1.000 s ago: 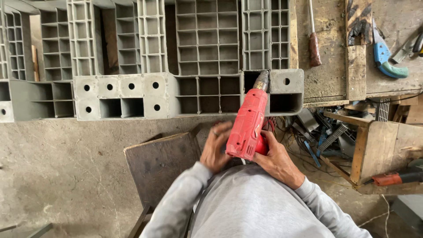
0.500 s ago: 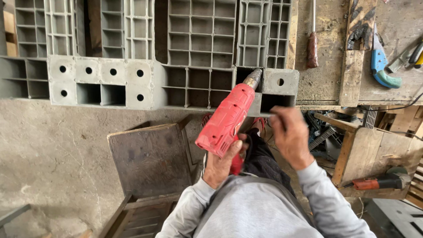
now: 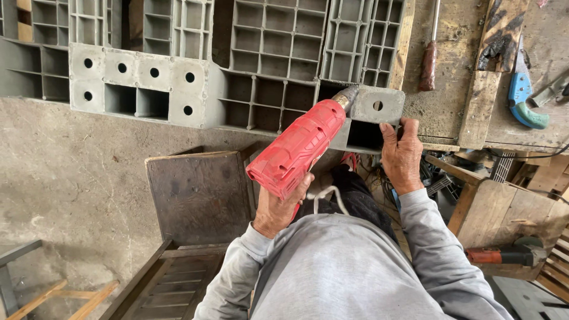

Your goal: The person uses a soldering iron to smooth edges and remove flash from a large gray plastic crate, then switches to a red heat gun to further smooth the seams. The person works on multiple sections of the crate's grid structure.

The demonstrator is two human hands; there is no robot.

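While gripped: red drill [image 3: 299,147] at grey pallet [image 3: 249,95].

The drill [image 3: 299,145] lies between the chair [image 3: 198,195] and the workbench [image 3: 456,89], under the pallet [image 3: 237,65].

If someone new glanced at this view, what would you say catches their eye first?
The bright red power drill at centre, gripped by the left hand, its tip against the grey plastic pallet lying across the top. The right hand rests on the pallet's corner block beside it. On the wooden bench at upper right lies a blue-handled tool.
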